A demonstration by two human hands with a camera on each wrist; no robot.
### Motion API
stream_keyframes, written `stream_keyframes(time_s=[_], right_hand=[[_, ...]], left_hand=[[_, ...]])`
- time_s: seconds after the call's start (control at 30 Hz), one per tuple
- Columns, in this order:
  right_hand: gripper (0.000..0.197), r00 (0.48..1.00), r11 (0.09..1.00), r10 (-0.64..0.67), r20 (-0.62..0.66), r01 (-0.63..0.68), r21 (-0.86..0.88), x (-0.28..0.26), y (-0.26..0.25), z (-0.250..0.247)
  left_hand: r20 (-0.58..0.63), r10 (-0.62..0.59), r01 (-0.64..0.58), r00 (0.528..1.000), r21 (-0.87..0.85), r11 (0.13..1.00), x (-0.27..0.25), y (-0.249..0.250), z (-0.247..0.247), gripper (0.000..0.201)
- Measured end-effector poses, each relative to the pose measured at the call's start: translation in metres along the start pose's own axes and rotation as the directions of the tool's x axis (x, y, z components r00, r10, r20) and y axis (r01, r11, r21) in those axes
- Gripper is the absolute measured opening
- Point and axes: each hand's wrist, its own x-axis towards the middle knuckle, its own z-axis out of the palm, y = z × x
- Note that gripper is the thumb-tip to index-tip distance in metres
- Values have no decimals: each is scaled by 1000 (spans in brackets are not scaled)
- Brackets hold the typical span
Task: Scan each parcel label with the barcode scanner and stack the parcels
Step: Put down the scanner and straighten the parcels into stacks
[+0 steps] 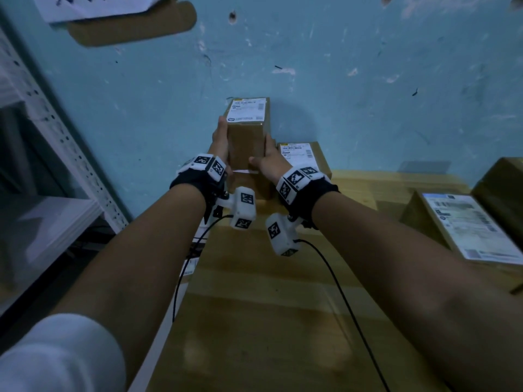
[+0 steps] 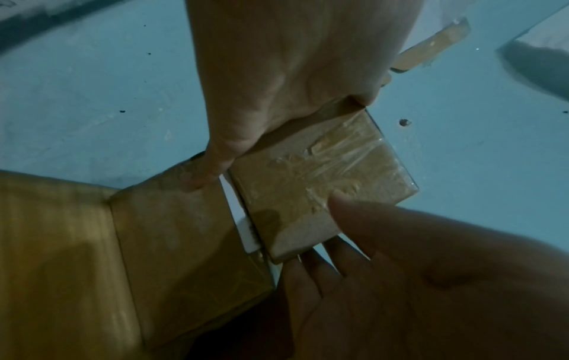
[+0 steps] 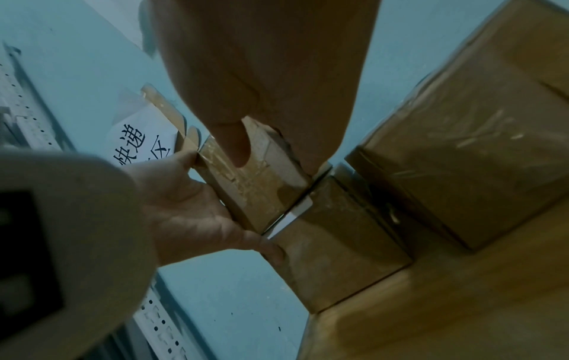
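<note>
A small brown parcel [image 1: 246, 137] with a white label on top is held between both hands at the table's far left corner, against the blue wall. My left hand [image 1: 221, 138] grips its left side, thumb [image 2: 340, 204] on the taped near face. My right hand [image 1: 268, 159] grips the right side, thumb [image 3: 234, 146] also on that face. Directly under it stands a second brown parcel [image 1: 249, 185], whose white label edge [image 3: 292, 215] shows in the thin gap. I cannot tell whether the two touch. No scanner is in view.
A labelled parcel [image 1: 301, 155] stands just right of the stack, close to my right hand. More labelled parcels [image 1: 464, 224] lie at the right edge of the wooden table [image 1: 268, 306]. A grey metal shelf [image 1: 42, 154] stands on the left. Cables hang from both wrists.
</note>
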Motion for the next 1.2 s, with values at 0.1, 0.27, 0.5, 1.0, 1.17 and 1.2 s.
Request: stream_keyframes(time_s=[0.1,0.27,0.5,1.0,1.17,1.2], right_hand=[[63,990,997,-43,-133,51,56,-13,3,-14],[58,886,956,-112,-449,-27,-291,-28,35,-52],[75,941,967,123,-314,-185,-177,-37,76,-59],[70,947,949,162,-279,-226,-218,-32,74,-44],[73,966,947,168,-199,-214,-239,-36,69,-48],[74,967,943,179,-184,-222,-248,-36,69,-49]], left_hand=[[-86,-53,48,995,-55,997,-11,-5,3,112],[-110,-63,56,992,-64,996,-49,-16,15,130],[-78,-61,68,995,94,993,-46,-20,13,115],[-161,28,79,987,618,782,-45,-20,14,56],[-151,76,44,986,667,744,-47,-19,6,51],[-147,79,41,986,673,738,-47,-20,5,50]])
